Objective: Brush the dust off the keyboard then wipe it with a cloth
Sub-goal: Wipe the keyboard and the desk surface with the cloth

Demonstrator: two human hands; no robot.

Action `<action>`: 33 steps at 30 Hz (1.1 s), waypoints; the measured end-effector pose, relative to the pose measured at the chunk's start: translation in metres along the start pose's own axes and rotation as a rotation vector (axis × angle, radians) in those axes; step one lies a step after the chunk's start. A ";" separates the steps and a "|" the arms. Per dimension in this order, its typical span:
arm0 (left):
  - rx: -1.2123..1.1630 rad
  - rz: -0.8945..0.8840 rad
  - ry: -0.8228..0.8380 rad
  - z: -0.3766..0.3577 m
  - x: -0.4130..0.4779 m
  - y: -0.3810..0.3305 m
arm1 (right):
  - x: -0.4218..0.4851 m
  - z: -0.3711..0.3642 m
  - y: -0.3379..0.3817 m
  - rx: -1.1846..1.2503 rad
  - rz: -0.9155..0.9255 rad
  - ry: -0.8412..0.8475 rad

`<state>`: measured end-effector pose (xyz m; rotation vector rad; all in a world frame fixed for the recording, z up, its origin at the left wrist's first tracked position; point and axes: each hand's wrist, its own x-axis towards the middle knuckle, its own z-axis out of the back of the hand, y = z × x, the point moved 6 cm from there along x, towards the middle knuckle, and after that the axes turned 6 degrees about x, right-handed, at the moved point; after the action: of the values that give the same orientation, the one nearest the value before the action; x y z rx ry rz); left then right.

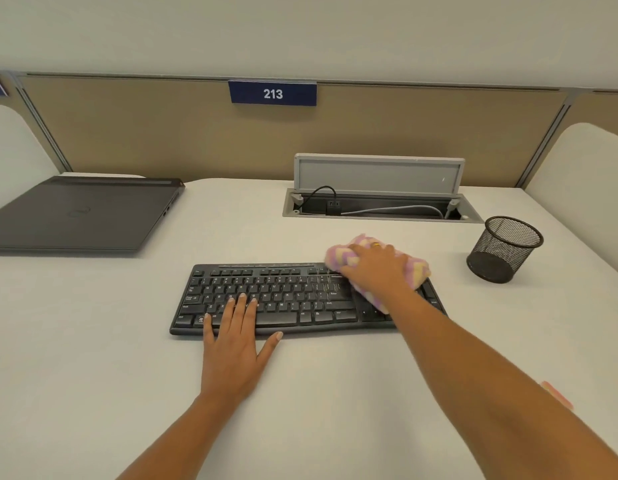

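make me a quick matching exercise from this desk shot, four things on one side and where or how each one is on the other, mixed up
Things:
1. keyboard
2. cloth
3. laptop
4. mesh cup

Place or state:
A. closed, lying at the far left of the desk
B. bunched under the right hand, on the keyboard's right end
C. standing upright, apart from the keyboard, to its right
D. pressed by the flat fingers of the left hand

Pairs: 1-D, 2-B, 3-A, 4-C
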<state>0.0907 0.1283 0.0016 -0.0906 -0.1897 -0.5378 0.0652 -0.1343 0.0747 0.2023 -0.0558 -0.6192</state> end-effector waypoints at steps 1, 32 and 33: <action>0.000 0.002 0.006 0.000 0.000 0.000 | 0.002 0.002 -0.011 0.002 -0.052 0.024; -0.006 0.002 0.011 0.005 0.000 -0.003 | -0.017 0.010 -0.066 0.086 -0.272 -0.082; 0.000 0.000 0.021 0.006 0.000 -0.004 | -0.022 0.009 -0.059 0.058 -0.269 -0.093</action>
<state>0.0880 0.1260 0.0072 -0.0844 -0.1692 -0.5384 0.0126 -0.1699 0.0713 0.2391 -0.1376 -0.8954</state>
